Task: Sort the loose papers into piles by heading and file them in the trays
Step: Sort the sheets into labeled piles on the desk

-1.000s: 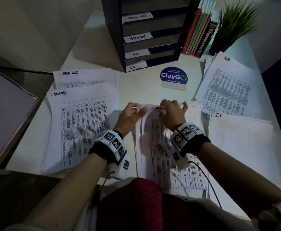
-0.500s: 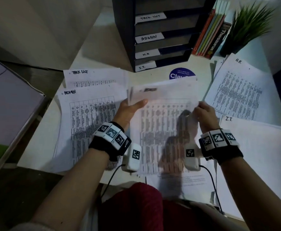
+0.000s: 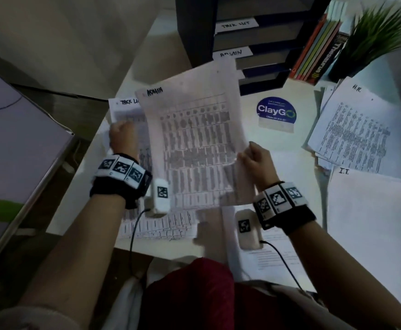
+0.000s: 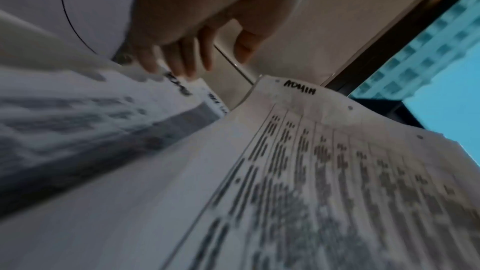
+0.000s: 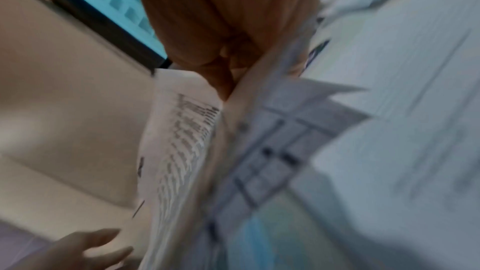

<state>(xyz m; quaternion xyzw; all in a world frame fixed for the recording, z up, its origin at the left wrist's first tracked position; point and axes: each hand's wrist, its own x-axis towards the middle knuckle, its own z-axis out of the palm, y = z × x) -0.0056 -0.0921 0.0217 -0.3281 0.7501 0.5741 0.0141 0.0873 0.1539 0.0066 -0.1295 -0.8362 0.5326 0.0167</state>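
Note:
A printed sheet headed ADMIN (image 3: 194,144) hangs in the air over the middle of the table, tilted. My right hand (image 3: 245,156) pinches its right edge, and the right wrist view shows the same pinch on the sheet (image 5: 182,141). My left hand (image 3: 123,136) is off the sheet, over the ADMIN pile (image 3: 159,227) at the left. In the left wrist view its straight fingers (image 4: 187,65) touch that pile's top edge. The TASK LIST pile (image 3: 125,108) lies behind. H.R. pile (image 3: 352,132) and I.T. pile (image 3: 373,222) lie at the right. The labelled dark tray rack (image 3: 261,60) stands at the back.
Loose papers (image 3: 273,253) lie under my right wrist near the table's front edge. A blue ClayGo sign (image 3: 276,113) is on the table before the rack. Books (image 3: 318,51) and a potted plant (image 3: 371,36) stand at the back right. A grey surface (image 3: 16,151) adjoins the table's left side.
The top sheet came up off the centre papers in both hands. The left hand then let go and moved left to the ADMIN pile, while the right hand swung the sheet leftward.

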